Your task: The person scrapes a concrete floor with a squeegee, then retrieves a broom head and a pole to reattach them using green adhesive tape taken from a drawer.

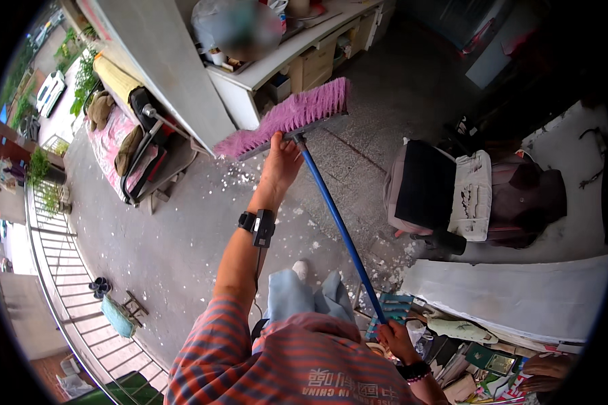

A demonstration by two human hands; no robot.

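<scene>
A push broom with pink-purple bristles (304, 109) and a blue handle (338, 226) is held up off the floor, its bristles facing away from me. My left hand (282, 162), on the outstretched arm, has its fingers closed at the edge of the broom head, beside where the handle joins. Part of its grip is hidden behind the head. Low on the right, my right hand (396, 339) is wrapped round the far end of the handle. White flecks (243, 177) are scattered over the grey floor below the broom.
A cushioned lounge chair (125, 145) stands by the pillar (162, 61) at left. Ahead is a white counter (277, 57). A padded seat (422, 185) is at right. A heap of books and odds and ends (483, 364) lies near my right arm. A railing (61, 270) curves along the left.
</scene>
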